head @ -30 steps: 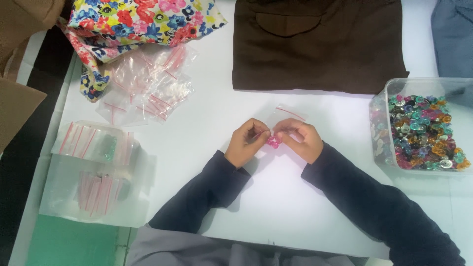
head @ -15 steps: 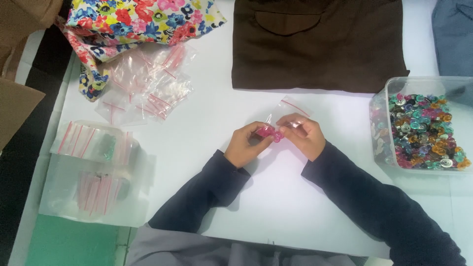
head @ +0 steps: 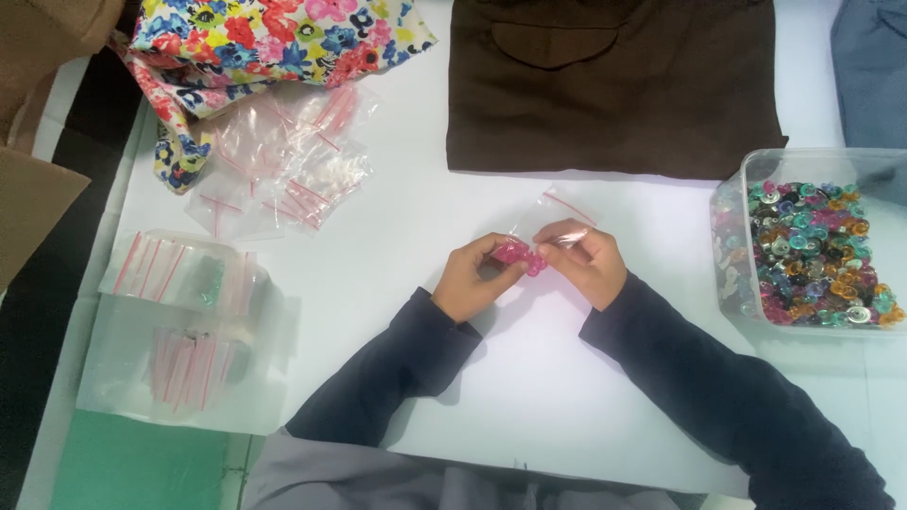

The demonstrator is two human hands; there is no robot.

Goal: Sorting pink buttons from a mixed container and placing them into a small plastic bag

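Note:
My left hand (head: 470,280) pinches a few small pink buttons (head: 518,254) at the middle of the white table (head: 529,397). My right hand (head: 588,261) grips a small clear zip bag (head: 557,209) with a red seal strip, its mouth against the pink buttons. Both hands touch at the fingertips. The part of the bag under my right fingers is hidden.
A clear plastic box (head: 746,170) of several colourful buttons stands at the right. A brown garment (head: 614,85) lies at the back, floral fabric (head: 274,38) at the back left. Loose clear zip bags (head: 283,161) and a larger bag of packed bags (head: 179,331) lie at the left.
The pink buttons sat between both hands low on the table; now my hands have shifted slightly up and right, and the bag's mouth meets the buttons.

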